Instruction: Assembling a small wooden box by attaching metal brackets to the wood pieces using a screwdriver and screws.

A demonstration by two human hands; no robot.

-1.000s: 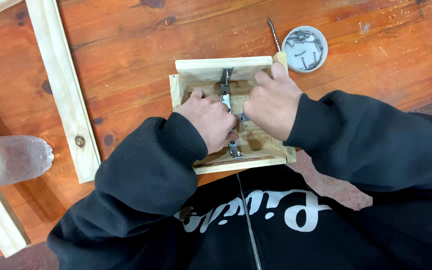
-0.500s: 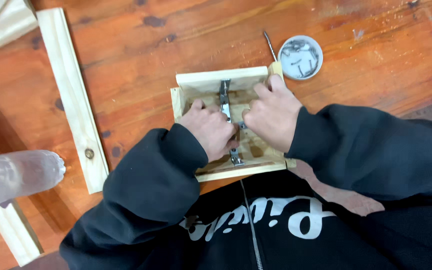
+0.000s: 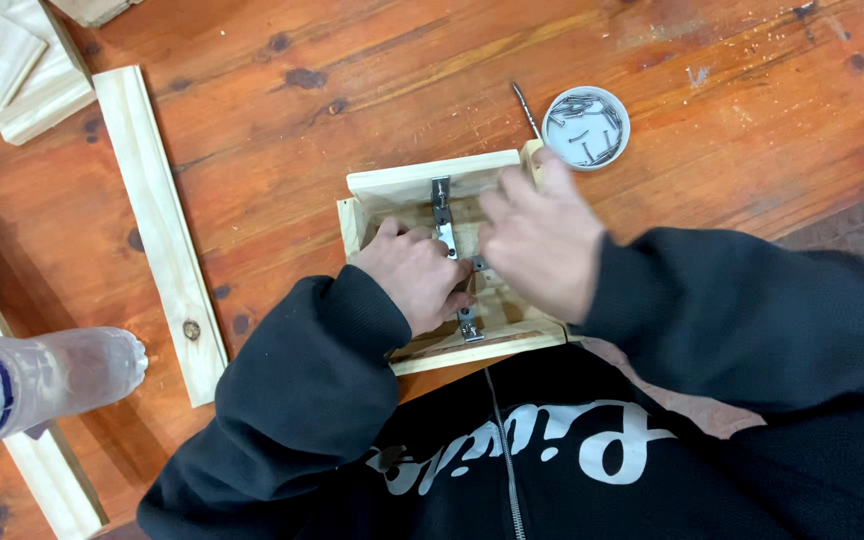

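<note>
A small pale wooden box frame point(image 3: 422, 185) lay on the reddish-brown wooden table point(image 3: 352, 90), just in front of the person's dark hooded sweatshirt point(image 3: 512, 460). It was a shallow square of light pine boards with a darker plywood bottom, and a jointed metal bracket point(image 3: 442, 215) ran down its middle from the far wall to the near edge. The left hand point(image 3: 414, 275) rested inside the frame, fingers curled down against the bracket, pressing on it rather than gripping. The right hand point(image 3: 542, 240), blurred, hovered over the frame's right half with fingers loosely bent; whether it held anything could not be told. Just beyond the frame's far right corner lay a screwdriver point(image 3: 525, 108), beside a round white dish of screws point(image 3: 586, 127). A long pine strip point(image 3: 157, 225) lay well to the left, and a clear plastic bottle point(image 3: 47, 380) at the near left.
</note>
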